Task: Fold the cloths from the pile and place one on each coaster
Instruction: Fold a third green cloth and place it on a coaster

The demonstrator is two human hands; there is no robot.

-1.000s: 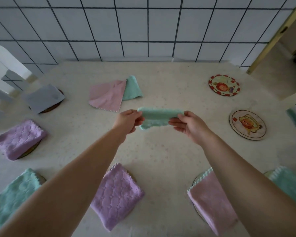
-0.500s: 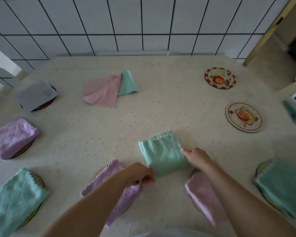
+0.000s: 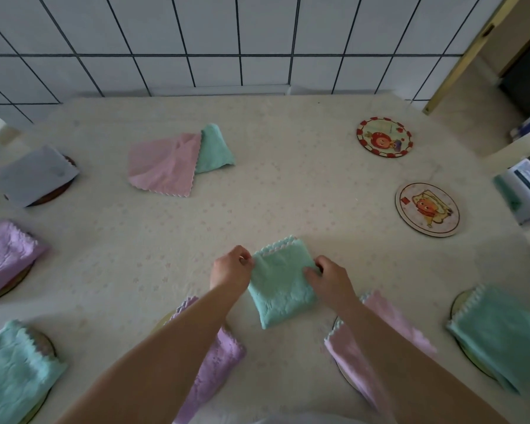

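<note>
A folded teal cloth [image 3: 280, 286] lies flat on the table in front of me. My left hand [image 3: 231, 269] pinches its far left corner. My right hand [image 3: 329, 278] grips its right edge, fingers curled over the fabric. The pile, a pink cloth [image 3: 162, 165] over a teal cloth [image 3: 213, 148], lies at the back left of centre. Two bare round coasters show on the right: a red-rimmed coaster [image 3: 384, 137] and a pale picture coaster [image 3: 427, 209].
Folded cloths sit on coasters around me: grey cloth [image 3: 34, 175], purple cloth [image 3: 5, 255], teal cloth [image 3: 13, 371] on the left, purple cloth [image 3: 214, 356] and pink cloth [image 3: 377, 341] under my arms, teal cloth [image 3: 502, 335] on the right. Tiled wall [image 3: 227, 41] behind.
The teal cloth went from held up in the air to lying folded on the table. Both hands have shifted up along its sides to its far part.
</note>
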